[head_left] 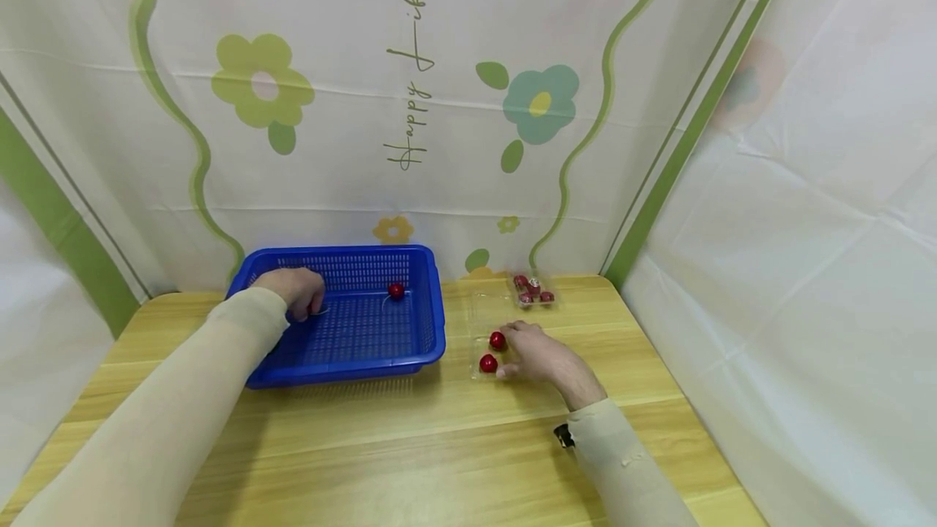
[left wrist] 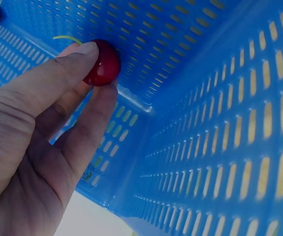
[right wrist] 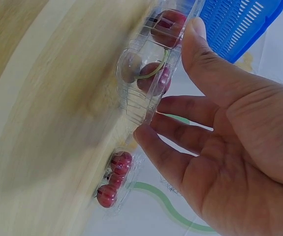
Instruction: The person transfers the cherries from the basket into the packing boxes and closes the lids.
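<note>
My left hand (head_left: 296, 289) reaches into the left part of a blue plastic basket (head_left: 344, 370). Thumb and fingertips pinch a dark red cherry (left wrist: 105, 64) with a green stem, close by the basket's slotted wall. Another cherry (head_left: 396, 290) lies in the basket, near its back right. On the table right of the basket, a clear plastic box (right wrist: 137, 101) holds two cherries, one nearer the front (head_left: 488, 363) and one behind it (head_left: 498, 340). My right hand (head_left: 542, 358) is spread along the box's right side, thumb and fingertips right at its rim.
A second clear box (head_left: 538, 287) with several cherries stands at the table's back right. Behind the wooden table (head_left: 366, 446) hangs a white curtain (head_left: 337, 39) with printed flowers; plain white cloth (head_left: 827, 267) hangs at the right side.
</note>
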`<state>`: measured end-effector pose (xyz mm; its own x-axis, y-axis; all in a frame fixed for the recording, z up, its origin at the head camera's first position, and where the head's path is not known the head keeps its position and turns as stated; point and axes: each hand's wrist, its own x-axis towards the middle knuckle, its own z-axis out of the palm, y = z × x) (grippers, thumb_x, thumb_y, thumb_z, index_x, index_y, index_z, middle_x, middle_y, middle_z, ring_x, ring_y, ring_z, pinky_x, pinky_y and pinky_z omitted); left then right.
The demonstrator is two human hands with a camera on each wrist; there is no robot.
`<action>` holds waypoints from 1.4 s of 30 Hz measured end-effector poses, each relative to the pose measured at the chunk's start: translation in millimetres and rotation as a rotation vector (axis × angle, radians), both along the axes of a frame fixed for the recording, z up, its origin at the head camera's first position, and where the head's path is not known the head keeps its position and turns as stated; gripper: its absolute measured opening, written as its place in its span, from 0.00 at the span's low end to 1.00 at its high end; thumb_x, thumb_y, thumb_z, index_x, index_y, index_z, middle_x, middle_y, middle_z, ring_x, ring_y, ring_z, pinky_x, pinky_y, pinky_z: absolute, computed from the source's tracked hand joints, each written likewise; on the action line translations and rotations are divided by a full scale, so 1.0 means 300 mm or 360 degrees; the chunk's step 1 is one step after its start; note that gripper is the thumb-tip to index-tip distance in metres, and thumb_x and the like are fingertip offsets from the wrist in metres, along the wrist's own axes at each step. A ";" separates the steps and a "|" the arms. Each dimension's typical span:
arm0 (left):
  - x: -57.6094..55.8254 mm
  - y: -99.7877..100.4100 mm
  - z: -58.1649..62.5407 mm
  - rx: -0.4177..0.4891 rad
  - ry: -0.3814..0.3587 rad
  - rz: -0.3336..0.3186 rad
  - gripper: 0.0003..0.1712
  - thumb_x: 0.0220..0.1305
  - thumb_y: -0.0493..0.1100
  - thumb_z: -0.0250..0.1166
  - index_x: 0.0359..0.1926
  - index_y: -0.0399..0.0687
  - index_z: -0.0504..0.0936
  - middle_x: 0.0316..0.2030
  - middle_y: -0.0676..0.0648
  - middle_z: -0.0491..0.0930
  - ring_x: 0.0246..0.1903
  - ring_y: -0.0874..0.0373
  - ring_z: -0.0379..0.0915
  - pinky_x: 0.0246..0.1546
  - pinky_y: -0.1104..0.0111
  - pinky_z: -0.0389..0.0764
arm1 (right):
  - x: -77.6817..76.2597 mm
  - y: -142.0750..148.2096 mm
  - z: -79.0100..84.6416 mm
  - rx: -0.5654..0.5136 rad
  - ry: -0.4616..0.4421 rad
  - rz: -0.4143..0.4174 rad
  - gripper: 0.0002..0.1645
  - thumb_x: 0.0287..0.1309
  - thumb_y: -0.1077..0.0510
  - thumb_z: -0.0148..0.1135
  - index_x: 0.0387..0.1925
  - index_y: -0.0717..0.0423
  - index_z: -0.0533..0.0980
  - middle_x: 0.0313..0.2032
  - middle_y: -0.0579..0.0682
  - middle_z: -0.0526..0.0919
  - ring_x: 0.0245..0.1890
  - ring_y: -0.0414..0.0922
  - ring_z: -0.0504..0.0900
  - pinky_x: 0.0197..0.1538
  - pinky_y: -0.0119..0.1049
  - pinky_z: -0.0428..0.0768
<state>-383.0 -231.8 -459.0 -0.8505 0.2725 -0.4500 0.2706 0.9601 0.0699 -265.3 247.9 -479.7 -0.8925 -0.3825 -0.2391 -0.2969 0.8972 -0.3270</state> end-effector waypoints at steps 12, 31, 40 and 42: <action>0.031 0.055 0.083 0.0109 0.0047 -0.0116 0.10 0.70 0.32 0.82 0.46 0.49 0.93 0.44 0.46 0.92 0.43 0.50 0.87 0.47 0.54 0.93 | -0.002 -0.003 -0.001 0.0013 -0.0001 -0.0009 0.51 0.73 0.49 0.84 0.83 0.73 0.72 0.85 0.72 0.72 0.87 0.72 0.70 0.91 0.66 0.71; 0.204 0.156 0.301 0.0227 0.0188 -0.0244 0.08 0.77 0.33 0.78 0.53 0.44 0.94 0.51 0.42 0.93 0.48 0.50 0.88 0.54 0.48 0.94 | 0.000 -0.002 -0.003 0.0014 0.0019 0.0010 0.52 0.72 0.48 0.83 0.83 0.74 0.71 0.84 0.73 0.73 0.86 0.72 0.72 0.91 0.66 0.72; 0.258 0.171 0.347 0.0327 0.0251 -0.0301 0.07 0.77 0.33 0.78 0.52 0.43 0.94 0.51 0.42 0.93 0.48 0.49 0.88 0.55 0.48 0.94 | 0.002 -0.002 -0.001 0.0004 0.0035 0.0018 0.52 0.71 0.48 0.84 0.82 0.74 0.72 0.84 0.74 0.73 0.85 0.73 0.73 0.89 0.66 0.74; 0.271 0.174 0.351 0.0355 0.0264 -0.0293 0.07 0.77 0.33 0.78 0.52 0.43 0.95 0.52 0.42 0.94 0.49 0.49 0.89 0.56 0.48 0.95 | 0.002 -0.002 0.000 0.0002 0.0034 0.0019 0.52 0.71 0.48 0.84 0.82 0.74 0.72 0.84 0.74 0.74 0.85 0.73 0.73 0.89 0.66 0.74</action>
